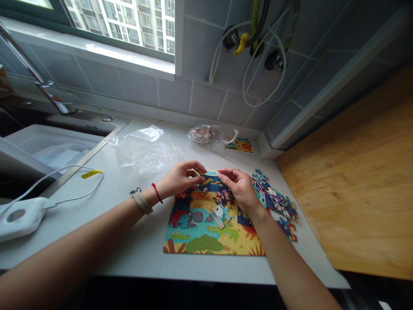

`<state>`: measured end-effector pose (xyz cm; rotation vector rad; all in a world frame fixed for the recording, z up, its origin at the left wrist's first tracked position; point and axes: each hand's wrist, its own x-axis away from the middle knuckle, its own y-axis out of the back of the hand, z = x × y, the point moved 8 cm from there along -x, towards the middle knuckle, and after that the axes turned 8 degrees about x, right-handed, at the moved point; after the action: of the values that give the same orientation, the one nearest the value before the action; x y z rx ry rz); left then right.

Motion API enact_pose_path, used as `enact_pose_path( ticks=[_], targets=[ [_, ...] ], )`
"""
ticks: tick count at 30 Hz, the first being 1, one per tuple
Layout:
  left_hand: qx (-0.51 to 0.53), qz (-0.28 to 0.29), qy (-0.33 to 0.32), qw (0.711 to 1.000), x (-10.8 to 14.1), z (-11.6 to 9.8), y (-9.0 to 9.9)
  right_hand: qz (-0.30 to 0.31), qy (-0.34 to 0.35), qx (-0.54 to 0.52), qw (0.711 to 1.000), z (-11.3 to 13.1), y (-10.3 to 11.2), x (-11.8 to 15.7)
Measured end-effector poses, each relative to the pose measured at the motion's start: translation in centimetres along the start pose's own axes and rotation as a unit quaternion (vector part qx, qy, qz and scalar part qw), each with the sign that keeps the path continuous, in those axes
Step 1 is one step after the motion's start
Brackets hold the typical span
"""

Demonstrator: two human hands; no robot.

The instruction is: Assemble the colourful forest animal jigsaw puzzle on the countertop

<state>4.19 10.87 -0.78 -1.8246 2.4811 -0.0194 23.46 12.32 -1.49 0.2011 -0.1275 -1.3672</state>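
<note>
A partly assembled jigsaw puzzle (206,228) with bright cartoon animals lies flat on the white counter in front of me. At its far edge, my left hand (187,177) and my right hand (240,189) face each other, thumbs and fingers closed on a puzzle piece (212,173) with a pale edge. The fingers hide much of that piece. Beneath my right wrist, part of the puzzle's right side is covered. Loose puzzle pieces (279,202) lie in a heap to the right of my right hand.
Behind the puzzle are a crumpled clear plastic bag (145,148), a bag of pieces (206,134) and a small picture card (240,145). A white charger (22,217) with its cable sits left, near the sink (106,129). A wooden panel (355,181) borders the right.
</note>
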Motion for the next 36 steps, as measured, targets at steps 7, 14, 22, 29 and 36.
enact_pose_path(
  ticks=[7, 14, 22, 29, 36],
  targets=[
    [-0.014, 0.01, 0.002, 1.0, 0.0, 0.2, -0.3, 0.044, 0.007, 0.007, 0.999, 0.1, -0.6, 0.0],
    [0.005, 0.018, 0.014, 1.0, 0.1, 0.7, -0.4, 0.06, 0.011, 0.011, 0.998, -0.5, -0.8, -0.2],
    [-0.009, 0.015, 0.0, 1.0, 0.3, 0.1, -0.8, 0.057, 0.005, 0.031, 0.998, -0.2, -0.7, -0.1],
    [-0.116, -0.077, -0.072, 0.988, 0.1, -1.9, 2.0, -0.039, -0.023, 0.03, 0.999, -1.1, 2.4, -1.0],
    [-0.387, 0.093, -0.206, 0.894, 0.7, -2.0, -0.3, -0.105, -0.064, 0.061, 0.991, -2.1, 4.9, -1.9]
  ],
)
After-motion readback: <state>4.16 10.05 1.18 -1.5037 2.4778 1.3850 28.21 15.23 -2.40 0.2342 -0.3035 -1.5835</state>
